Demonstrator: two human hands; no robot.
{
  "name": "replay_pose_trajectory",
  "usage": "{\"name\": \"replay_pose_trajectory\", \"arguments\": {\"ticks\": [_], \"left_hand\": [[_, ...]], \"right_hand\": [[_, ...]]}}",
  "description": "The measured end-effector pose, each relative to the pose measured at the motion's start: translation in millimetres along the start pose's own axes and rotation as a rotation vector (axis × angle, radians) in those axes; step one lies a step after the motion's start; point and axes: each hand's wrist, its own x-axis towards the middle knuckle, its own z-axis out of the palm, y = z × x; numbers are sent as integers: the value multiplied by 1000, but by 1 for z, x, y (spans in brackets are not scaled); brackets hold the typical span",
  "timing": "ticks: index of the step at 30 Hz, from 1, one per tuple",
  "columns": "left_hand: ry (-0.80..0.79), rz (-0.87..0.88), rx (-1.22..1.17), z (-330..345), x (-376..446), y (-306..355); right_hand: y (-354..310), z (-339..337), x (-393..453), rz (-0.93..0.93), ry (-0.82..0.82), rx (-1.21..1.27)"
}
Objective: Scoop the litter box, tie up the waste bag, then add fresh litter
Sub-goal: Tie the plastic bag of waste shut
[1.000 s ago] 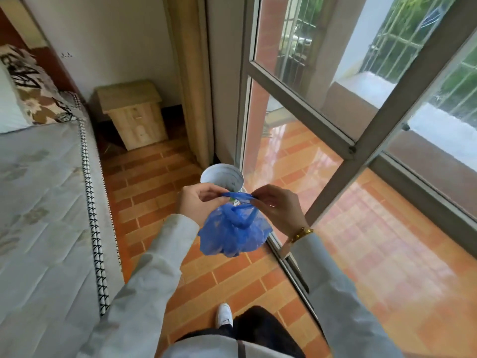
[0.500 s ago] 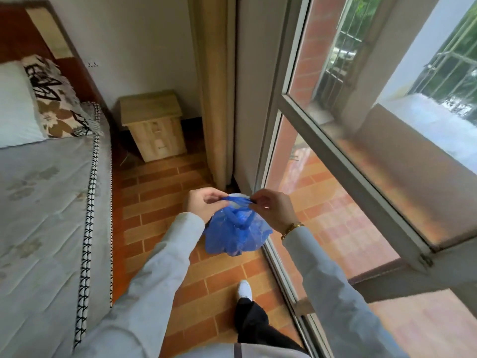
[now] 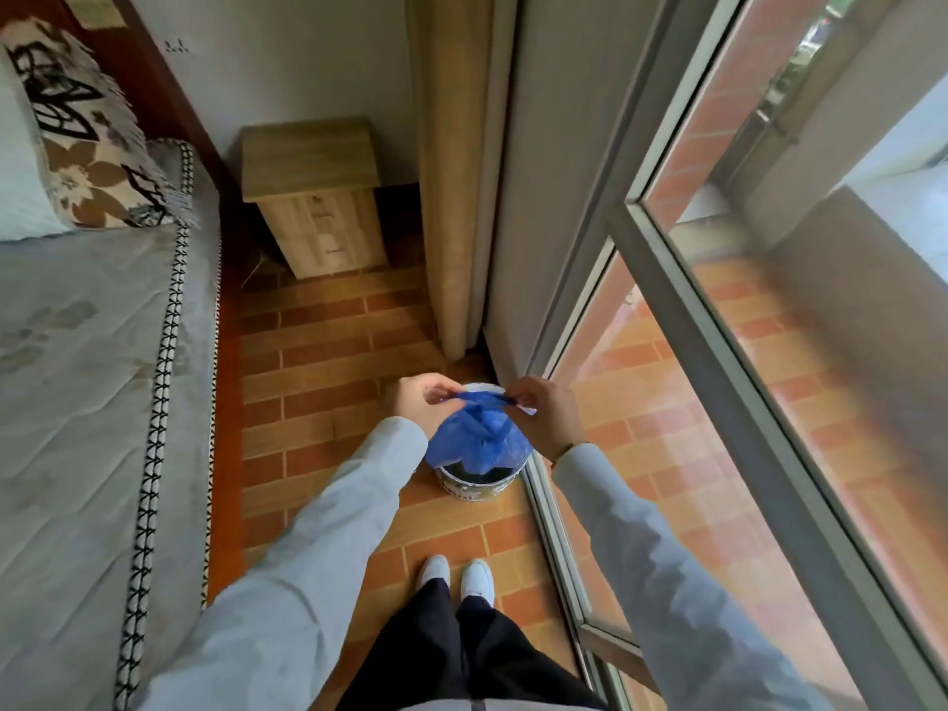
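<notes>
Blue waste bag (image 3: 479, 443), pinched between both hands' grip

A home bedroom: a bed (image 3: 77, 377) with pillows (image 3: 66, 146) on the left, a small wooden nightstand (image 3: 313, 197) far, glass balcony doors (image 3: 718, 351) on the right.

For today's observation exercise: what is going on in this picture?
A person stands on a tiled floor between a bed and a glass door. The left hand and right hand each pinch a handle of a blue bag, pulling them apart as if tying it, above a small bucket.
</notes>
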Motion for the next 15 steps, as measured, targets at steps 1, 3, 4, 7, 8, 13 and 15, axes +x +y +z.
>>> {"name": "replay_pose_trajectory", "arguments": {"ticks": [1,3,4,7,8,13,15], "left_hand": [[-27,-19,6,3,11,-3],[-106,-64,64,8,28,-6],[-133,-79,122,9,35,-7],[-91,-41,342,7,45,-3],[-62,16,384,5,46,-1],[-66,194,543,-10,46,3],[-51,214,569,-17,44,4]], "right_hand": [[1,2,9,39,-12,-5],[5,7,24,116,-35,-7],[7,8,30,143,-44,-6],[12,8,44,216,-53,38],[13,7,46,226,-51,41],[16,2,44,194,-23,3],[15,-1,40,174,-13,-13]]}}
